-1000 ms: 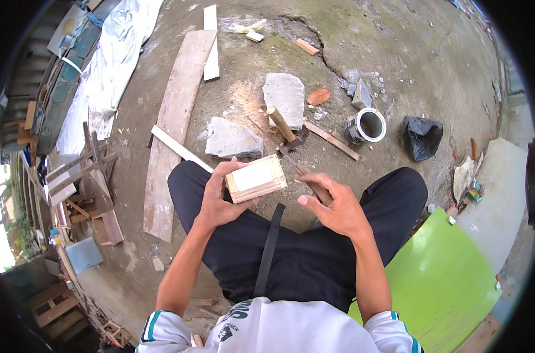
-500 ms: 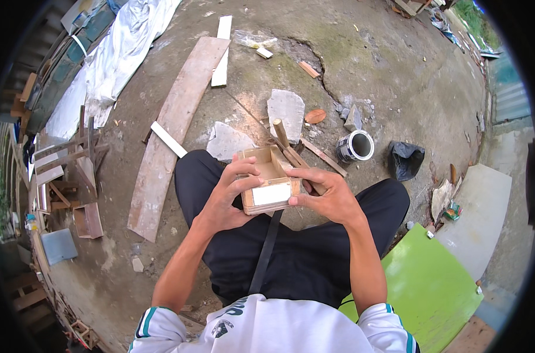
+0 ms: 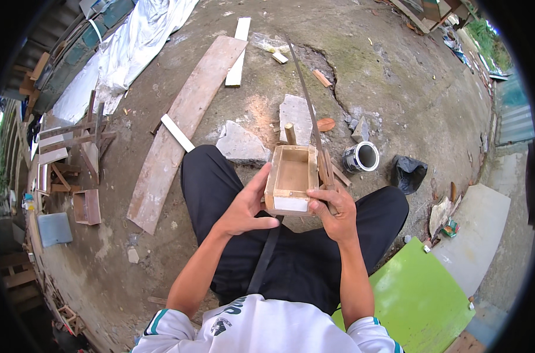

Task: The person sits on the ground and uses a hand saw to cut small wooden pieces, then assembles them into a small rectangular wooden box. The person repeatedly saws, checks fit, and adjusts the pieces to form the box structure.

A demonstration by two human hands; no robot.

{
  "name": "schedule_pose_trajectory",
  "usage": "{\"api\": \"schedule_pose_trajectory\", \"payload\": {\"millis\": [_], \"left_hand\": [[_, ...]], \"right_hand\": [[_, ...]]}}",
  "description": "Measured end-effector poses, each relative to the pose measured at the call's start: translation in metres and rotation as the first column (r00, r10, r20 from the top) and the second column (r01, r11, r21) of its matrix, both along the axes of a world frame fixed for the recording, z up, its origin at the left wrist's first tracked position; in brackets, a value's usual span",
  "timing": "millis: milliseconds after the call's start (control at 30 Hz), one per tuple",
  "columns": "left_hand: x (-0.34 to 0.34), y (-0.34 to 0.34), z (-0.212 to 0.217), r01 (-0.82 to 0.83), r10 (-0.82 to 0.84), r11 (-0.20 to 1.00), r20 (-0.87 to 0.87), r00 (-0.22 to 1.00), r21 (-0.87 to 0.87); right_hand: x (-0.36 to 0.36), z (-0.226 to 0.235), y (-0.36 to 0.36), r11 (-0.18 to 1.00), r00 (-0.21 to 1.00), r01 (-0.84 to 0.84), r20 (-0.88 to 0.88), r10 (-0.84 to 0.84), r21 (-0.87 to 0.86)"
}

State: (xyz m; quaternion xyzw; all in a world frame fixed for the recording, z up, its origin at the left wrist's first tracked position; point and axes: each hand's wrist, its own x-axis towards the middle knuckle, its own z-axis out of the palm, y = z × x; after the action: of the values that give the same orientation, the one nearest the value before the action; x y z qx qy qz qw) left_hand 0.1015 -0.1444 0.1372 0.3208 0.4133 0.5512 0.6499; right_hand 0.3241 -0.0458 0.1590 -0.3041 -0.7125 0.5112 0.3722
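Wooden box (image 3: 292,178), small, open-topped, held above lap over black trousers (image 3: 291,259), open side up, pale end facing person. Left hand (image 3: 248,207) cups box's left side and underside, thumb toward near end. Right hand (image 3: 333,210) closed on box's right wall, also grasping handsaw (image 3: 314,126) handle; blade runs away upward. Concrete ground (image 3: 397,88) beyond: tin can (image 3: 361,157), long plank (image 3: 179,129), stone slabs (image 3: 241,145). Green board (image 3: 420,294) at right.

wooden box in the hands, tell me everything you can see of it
The wooden box is small, rectangular and open-topped, of pale raw wood, empty, its near end wall whitish. It is held above the lap, opening up. The left hand grips its left and underside; the right hand holds its right side with a thin saw blade alongside.
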Motion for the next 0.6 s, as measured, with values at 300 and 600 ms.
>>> {"api": "schedule_pose_trajectory", "payload": {"millis": [300,600], "left_hand": [[0.013,0.011,-0.017,-0.288,0.310,0.906,0.026,0.950,-0.309],[0.005,-0.003,-0.021,-0.384,0.377,0.923,-0.174,0.910,-0.008]], "right_hand": [[0.010,-0.017,-0.029,0.934,0.961,-0.158,0.268,0.070,0.320],[-0.002,-0.020,-0.022,0.931,0.972,0.222,0.013,-0.236,0.290]]}}
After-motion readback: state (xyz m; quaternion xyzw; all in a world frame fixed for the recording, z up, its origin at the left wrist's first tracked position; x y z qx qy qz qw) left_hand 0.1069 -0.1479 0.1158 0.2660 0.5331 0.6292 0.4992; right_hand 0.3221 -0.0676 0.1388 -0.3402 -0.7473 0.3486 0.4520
